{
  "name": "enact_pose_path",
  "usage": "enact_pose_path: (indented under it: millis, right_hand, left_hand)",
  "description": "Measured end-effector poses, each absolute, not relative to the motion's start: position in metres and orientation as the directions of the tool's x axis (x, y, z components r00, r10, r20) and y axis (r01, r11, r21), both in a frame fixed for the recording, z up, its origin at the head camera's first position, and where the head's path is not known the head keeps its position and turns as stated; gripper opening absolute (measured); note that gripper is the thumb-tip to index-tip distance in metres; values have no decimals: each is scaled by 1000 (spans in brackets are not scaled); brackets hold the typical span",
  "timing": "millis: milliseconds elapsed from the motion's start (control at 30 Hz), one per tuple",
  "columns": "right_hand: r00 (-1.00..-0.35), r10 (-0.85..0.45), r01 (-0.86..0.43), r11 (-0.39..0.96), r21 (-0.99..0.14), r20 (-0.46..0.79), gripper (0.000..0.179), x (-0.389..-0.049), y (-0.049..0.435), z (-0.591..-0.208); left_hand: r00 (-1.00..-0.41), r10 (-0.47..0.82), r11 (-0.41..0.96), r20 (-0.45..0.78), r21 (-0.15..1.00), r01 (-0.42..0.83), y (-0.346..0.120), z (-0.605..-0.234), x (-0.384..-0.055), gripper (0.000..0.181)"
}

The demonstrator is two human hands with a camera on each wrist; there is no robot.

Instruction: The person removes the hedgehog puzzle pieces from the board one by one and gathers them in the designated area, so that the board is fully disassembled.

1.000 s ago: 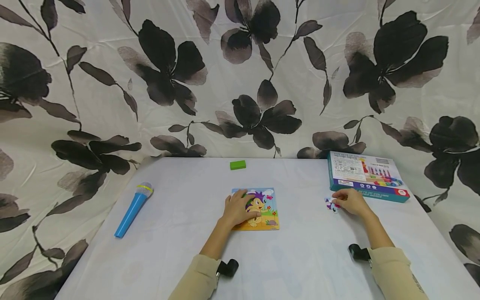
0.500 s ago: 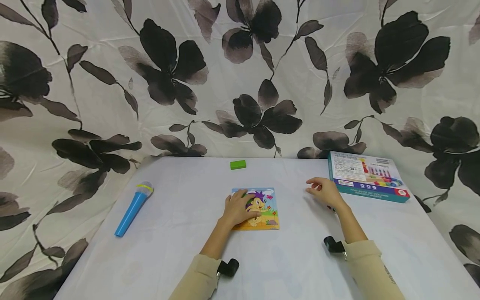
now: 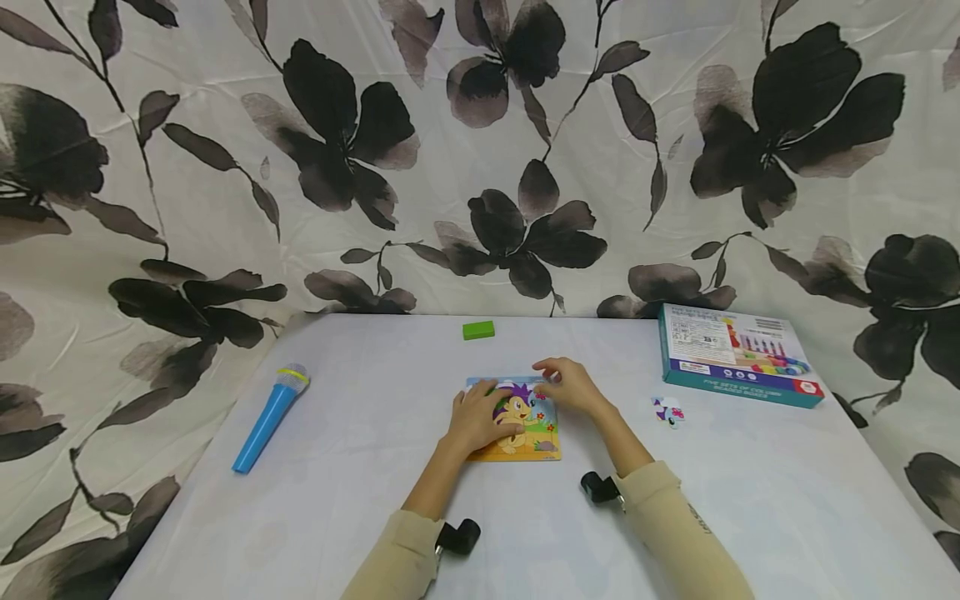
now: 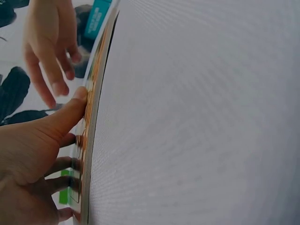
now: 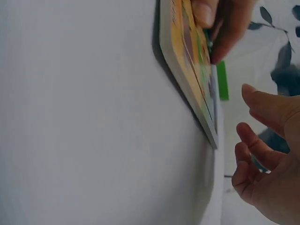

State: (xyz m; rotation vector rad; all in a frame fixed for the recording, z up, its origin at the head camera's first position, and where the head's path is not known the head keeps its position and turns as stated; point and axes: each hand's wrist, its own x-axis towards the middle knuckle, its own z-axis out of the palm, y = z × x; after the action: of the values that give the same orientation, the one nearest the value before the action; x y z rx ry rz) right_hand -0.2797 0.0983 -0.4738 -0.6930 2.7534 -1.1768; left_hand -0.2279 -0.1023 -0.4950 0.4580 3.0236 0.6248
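Note:
A square picture puzzle (image 3: 525, 433) with a purple-haired cartoon animal lies flat in the middle of the white table. My left hand (image 3: 477, 419) rests on its left part with fingers spread, covering some of the picture; in the left wrist view the thumb and fingertips touch its face. Over the puzzle's upper right corner hovers my right hand (image 3: 572, 386), its fingers loosely bent. Nothing shows between those fingers in the right wrist view, where the right hand (image 5: 274, 150) is apart from the board. A small white cutout (image 3: 667, 412) with purple and pink print lies farther right.
A blue toy microphone (image 3: 264, 425) lies at the left of the table. At the back edge sits a green block (image 3: 478, 330). A flat teal and white box (image 3: 738, 354) stands at the back right, before a flower-printed cloth (image 3: 420, 167).
My right hand has left the small white cutout and moved left to the puzzle's upper right corner. The cutout stays on the table. My left hand has kept its place on the puzzle.

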Motion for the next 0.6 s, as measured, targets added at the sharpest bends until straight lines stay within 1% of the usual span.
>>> enact_pose_path:
  millis: [267,433,600]
  right_hand:
    - [-875,-480,-397,633,-665,66,41,-281,71,-480]
    - [-871,-491,-396,669,-629,26,43,-279,63,-481]
    - [-883,-470,-361,705,-611,-21,42,-279,60,-480]
  left_hand:
    - [-959,278,874,53,400,275,-102,-494,-227,77]
    - [-953,298,864,47,410,291,-105,-494,-226,77]
    - [-941,336,849,47,419,324,-109,-494,-228,74]
